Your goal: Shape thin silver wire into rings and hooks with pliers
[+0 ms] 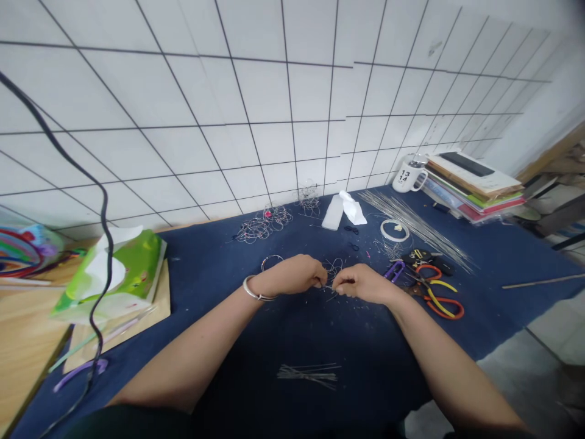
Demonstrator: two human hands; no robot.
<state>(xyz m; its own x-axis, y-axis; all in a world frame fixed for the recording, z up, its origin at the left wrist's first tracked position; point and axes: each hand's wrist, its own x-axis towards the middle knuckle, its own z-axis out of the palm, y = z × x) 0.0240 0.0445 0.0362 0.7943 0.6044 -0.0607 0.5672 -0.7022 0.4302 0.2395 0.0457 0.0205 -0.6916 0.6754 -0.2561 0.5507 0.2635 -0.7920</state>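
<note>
My left hand (304, 273), with a silver bangle (250, 289) at its wrist, is closed in a pinch near the middle of the dark blue cloth (210, 268). Just right of it, my right hand (359, 282) pinches too. Between the fingertips runs a thin wire (329, 288); its ends are too fine to follow. Loops of thin wire (336, 266) lie right behind the hands. Close to the body rests a small bundle of short wires (308, 375). A beaded ring (272, 262) lies behind my left wrist.
Pliers and scissors (445, 299) lie right of my right hand, below a wire coil (394, 230) and long straight wires (418, 225). Tangled beaded wires (260, 225) sit near the wall. A mug (408, 177) stands at back right; a tissue pack (119, 268) lies left, behind a hanging black cable (104, 213).
</note>
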